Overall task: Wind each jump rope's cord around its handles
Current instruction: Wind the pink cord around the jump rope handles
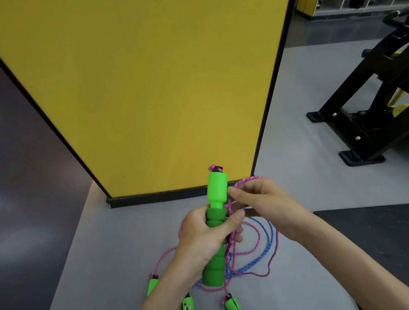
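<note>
We see the left hand (205,236) wrapped around the middle of a green handle (217,190), which stands nearly upright above the floor (104,260). The fingers curl behind it and are hidden from us. The thumb lies across the front, over the pink cord (247,179) running down the handle's right side. A pink knot (215,168) sticks out of the handle's top cap.

The right hand (260,199) sits just beside that cap and pinches a loop of the pink cord between thumb and forefinger. Its other fingers are folded under, and we cannot make them out.

Below the hands, loose pink cord and a blue cord (271,237) lie in overlapping loops on the floor. We cannot tell how far they are tangled, nor how many turns already sit on the held handle, since the left hand covers that part.

Three more green handles (234,309) lie near the bottom edge. All are cut off by the frame, and the left forearm partly hides two of them.

A yellow panel (144,86) stands behind. A black machine (371,117) at the right is cut off, with a black mat (389,250) nearer us.
</note>
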A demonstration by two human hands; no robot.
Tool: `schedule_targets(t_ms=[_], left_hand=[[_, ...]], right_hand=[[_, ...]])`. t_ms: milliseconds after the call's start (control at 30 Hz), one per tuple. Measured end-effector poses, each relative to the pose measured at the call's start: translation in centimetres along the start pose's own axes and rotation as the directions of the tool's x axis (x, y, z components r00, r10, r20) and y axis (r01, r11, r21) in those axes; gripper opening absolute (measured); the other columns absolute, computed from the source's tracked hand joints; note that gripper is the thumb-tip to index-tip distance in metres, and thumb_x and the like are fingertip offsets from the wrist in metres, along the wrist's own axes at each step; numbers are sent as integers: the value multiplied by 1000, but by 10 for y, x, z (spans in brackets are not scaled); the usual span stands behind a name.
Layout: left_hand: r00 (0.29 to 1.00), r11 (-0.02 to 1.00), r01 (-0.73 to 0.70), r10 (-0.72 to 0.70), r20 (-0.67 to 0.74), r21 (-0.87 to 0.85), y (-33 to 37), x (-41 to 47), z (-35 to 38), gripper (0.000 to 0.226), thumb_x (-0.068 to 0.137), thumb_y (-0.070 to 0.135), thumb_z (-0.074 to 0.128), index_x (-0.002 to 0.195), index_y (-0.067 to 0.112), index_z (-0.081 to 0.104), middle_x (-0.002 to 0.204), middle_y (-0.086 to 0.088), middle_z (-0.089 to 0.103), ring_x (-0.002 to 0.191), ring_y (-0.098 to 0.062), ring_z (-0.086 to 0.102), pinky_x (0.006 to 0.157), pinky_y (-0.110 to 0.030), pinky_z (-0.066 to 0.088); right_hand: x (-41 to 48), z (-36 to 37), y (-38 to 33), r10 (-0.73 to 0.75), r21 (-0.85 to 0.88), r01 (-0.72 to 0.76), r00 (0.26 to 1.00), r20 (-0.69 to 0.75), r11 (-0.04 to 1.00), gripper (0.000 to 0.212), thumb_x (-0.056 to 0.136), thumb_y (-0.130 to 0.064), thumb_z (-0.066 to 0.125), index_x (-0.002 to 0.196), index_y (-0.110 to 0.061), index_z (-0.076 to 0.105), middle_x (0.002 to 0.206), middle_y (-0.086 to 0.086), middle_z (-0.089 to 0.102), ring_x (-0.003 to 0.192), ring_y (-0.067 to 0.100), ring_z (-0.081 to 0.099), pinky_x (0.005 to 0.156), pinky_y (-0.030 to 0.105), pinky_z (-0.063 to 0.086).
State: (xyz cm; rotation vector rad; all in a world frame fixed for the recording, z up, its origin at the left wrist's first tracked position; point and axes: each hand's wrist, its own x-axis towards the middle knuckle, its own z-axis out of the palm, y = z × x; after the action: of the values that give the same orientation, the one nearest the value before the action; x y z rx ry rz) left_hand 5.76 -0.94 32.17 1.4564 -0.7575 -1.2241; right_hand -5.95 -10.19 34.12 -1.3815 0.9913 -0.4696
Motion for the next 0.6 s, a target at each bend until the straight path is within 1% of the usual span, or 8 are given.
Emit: schedule_targets(t_ms=[133,233,300,367,433,467,500,600], left_hand=[[996,998,51,-48,74,-35,-3,1,1,22,84,24,71,91,3,67,80,-12,74,71,-21,71,62,-21,53],[994,998,40,-36,102,-39,-1,2,0,23,83,20,72,95,1,67,85,-12,75,78,-19,73,67,-20,52],[998,1000,9,-8,54,-23,0,1,0,16,83,18,72,91,4,67,82,-9,76,75,-11,71,63,-13,49],[1000,1000,-18,18,-25,10,-1,1,-2,11,84,21,72,85,11,68,79,-12,74,72,-12,69,59,-11,48],[998,999,-32,34,-51,31,-3,2,-3,12,84,26,72,83,14,69,82,-20,72,72,-25,66,63,-20,50],[998,999,-37,39,-52,33,-3,2,-2,13,84,27,72,82,14,69,79,-19,72,70,-27,65,64,-26,51],[998,999,-42,44,-50,32,-3,2,-1,13,85,25,71,83,12,68,73,-14,72,64,-24,64,62,-28,51],[997,997,-63,64,-43,33,-1,1,3,12,87,22,69,86,10,67,61,-1,69,56,-11,62,55,-22,51]], right_hand=[[4,-9,-5,-16,148,38,990,-142,988,22,94,-15,56,87,4,65,67,6,66,56,11,58,58,20,53],[6,-9,-4,-1,291,54,984,-180,955,21,95,-16,53,86,0,63,70,6,67,54,10,56,58,20,52],[6,-6,-5,15,367,41,989,-146,929,18,95,-17,53,92,-2,63,73,6,69,57,10,57,60,21,53],[4,-5,-5,9,324,4,999,-38,946,18,94,-18,55,100,-3,63,78,5,71,67,13,62,67,26,54],[0,-4,-4,-5,200,-8,998,65,980,14,92,-14,58,102,-5,63,83,6,71,81,20,66,77,34,54],[0,-3,-4,-6,170,-9,996,85,985,11,91,-10,59,101,-5,63,83,8,70,82,23,66,77,34,53],[0,-3,-3,-5,163,-10,996,85,987,8,91,-7,59,98,-4,62,81,10,69,77,21,66,72,31,53],[2,-4,-3,-13,139,12,1000,3,990,6,92,-7,58,93,-2,60,70,11,62,57,11,60,57,20,52]])
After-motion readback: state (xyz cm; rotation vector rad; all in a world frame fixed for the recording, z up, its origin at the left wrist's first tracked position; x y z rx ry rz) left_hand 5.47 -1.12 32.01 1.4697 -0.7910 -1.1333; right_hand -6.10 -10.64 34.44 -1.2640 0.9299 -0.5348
